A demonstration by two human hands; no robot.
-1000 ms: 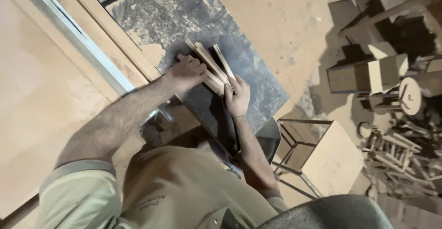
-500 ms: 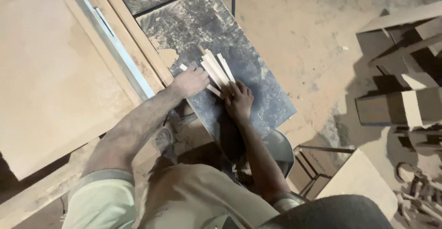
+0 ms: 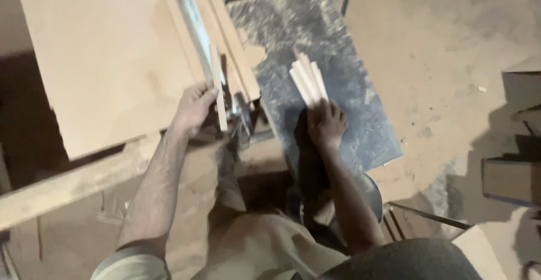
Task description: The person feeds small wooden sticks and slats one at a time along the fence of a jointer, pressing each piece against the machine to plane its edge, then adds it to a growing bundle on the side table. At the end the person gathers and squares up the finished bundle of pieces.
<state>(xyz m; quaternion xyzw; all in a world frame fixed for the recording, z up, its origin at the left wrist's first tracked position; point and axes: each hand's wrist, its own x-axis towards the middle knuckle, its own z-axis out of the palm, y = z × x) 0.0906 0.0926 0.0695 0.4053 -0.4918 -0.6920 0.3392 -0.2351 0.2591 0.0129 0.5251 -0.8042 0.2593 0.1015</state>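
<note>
A: Wooden strip (image 3: 218,88), single, pale. Held in left hand (image 3: 194,108), fingers curled round lower half. Long axis 12 to 6, tilted a little toward 11. Most of its length projecting toward 12 beyond the grip, short end below toward 6.

B: Grip state?

A: Closed round the strip, thumb side toward 3. Strip lying along metal rail (image 3: 189,29), edge of large plywood sheet (image 3: 107,54) just beside at 9.

B: Other hand?

A: Right hand (image 3: 326,125), flat, palm down, fingers spread, pressing on near ends of bundle of wooden strips (image 3: 308,80). Not wrapped round them; resting on top only.

B: Bundle's lie?

A: Several strips side by side, long axis 5 to 11, fanned slightly at far end. Extending toward 12 from the fingertips. On dusty dark machine table (image 3: 349,105).

B: Relation between the two?

A: Single strip at 9 from bundle, apart, wooden fence board (image 3: 234,43) between. Left hand nearer the single strip, right hand nearer the bundle.

B: Farther out?

A: Sawdust-covered floor (image 3: 451,43) toward 1 to 3. Wooden boxes (image 3: 510,178) at 4, partly cut off.
</note>
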